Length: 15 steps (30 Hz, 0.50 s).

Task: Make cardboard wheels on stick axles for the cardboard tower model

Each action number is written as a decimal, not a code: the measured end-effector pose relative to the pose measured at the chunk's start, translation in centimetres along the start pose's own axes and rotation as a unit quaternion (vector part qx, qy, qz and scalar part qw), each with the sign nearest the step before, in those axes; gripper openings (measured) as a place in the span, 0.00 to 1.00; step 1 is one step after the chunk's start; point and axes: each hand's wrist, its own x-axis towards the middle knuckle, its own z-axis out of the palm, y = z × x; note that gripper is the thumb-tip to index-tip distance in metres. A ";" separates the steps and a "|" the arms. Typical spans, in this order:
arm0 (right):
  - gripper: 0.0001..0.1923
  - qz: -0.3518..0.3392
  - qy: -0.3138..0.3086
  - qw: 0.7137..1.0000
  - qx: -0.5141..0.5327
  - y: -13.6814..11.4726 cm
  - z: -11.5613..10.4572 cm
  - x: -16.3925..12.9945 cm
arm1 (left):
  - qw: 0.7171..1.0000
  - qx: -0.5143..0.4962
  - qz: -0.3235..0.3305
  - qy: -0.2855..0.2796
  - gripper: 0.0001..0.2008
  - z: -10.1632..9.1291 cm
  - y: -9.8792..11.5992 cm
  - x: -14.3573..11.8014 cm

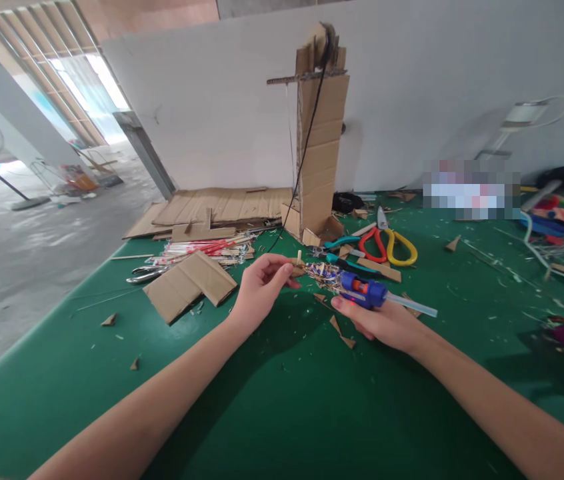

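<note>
I am looking down at a blue glue gun (365, 291) with a clear glue stick (412, 307) poking out of its back end, and my right hand (387, 323) is closed around its body from below. Its long axis runs from the stick on the right to the nozzle on the left, so the nozzle points at the small wooden stick piece (298, 265) that my left hand (261, 287) pinches between thumb and fingertips. That piece sits just left of the gun's tip, touching or nearly touching a patterned strip (323, 272) lying between the two hands; I cannot tell whether the nozzle itself touches it. The left hand is nearer the piece, the right hand nearer the gun, and the hands are apart. Beyond the gun lie teal-handled pliers (339, 257) and red and yellow scissors (389, 245) on the green table (282, 400). Farther behind the gun stands a tall cardboard tower (319, 147) with a black cord (312, 127) running down it. Left of the gun lie a folded cardboard sheet (189, 283) and a bundle of chopsticks (207, 250).
</note>
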 end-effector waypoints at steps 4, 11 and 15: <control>0.23 0.001 -0.010 1.000 0.015 0.2 0.1 0.1 | 1.000 -0.002 0.003 0.005 0.09 0.0 0.0 0.0; 0.23 -0.007 -0.005 1.000 0.009 0.6 0.1 0.2 | 1.000 -0.005 -0.004 0.010 0.09 -0.1 -0.2 0.0; 0.22 -0.020 -0.005 0.999 0.027 0.3 0.1 0.1 | 1.000 -0.006 -0.008 0.012 0.09 0.0 -0.1 0.0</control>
